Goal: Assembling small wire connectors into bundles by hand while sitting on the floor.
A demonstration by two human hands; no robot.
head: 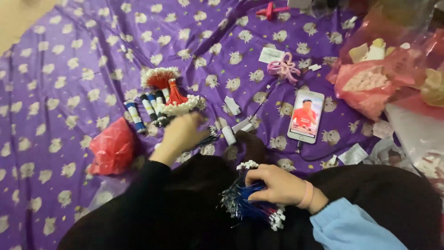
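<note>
We note our right hand (277, 185) gripping a blue wire bundle (247, 203) on our lap; our left hand (182, 134) closes on loose wires (206, 139) beside bundled wire stacks (148, 109). Sorting appears underway; adding them calls for aligned ends.

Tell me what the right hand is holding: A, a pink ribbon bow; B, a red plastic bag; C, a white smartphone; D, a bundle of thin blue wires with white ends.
D: the right hand grips the bundle of thin blue wires with white ends over the lap.
</note>
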